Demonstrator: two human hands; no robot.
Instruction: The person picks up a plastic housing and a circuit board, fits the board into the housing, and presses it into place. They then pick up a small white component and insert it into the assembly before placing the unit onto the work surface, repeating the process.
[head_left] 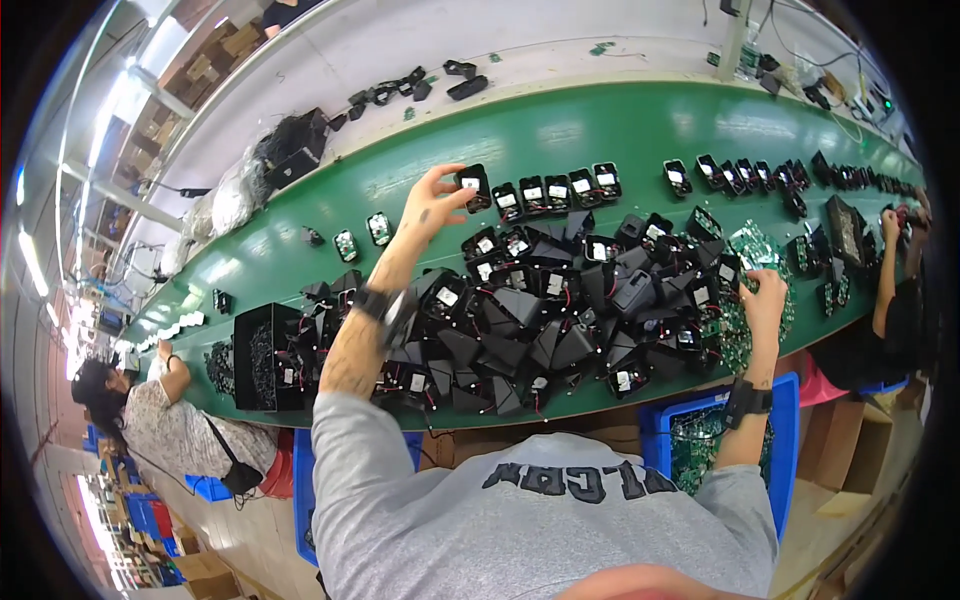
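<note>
My left hand [437, 203] reaches over the green bench and grips a small black plastic housing [477, 200] between thumb and fingers. A whitish part shows inside that housing. It is at the left end of a row of similar open housings [557, 192]. My right hand [766, 298] is at the pile of green circuit boards [742, 335], fingers drawn together at the pile's upper part. Whatever the fingers pinch is too small to make out. Between my arms lies a big heap of black housings [545, 310], several with red wires and white parts.
A black box [243, 358] of small dark parts stands left of the heap. Blue bins [786, 420] sit below the bench edge, one holding circuit boards. Co-workers sit at the left [190, 425] and right [880, 330]. More housings [740, 176] line the bench's far right.
</note>
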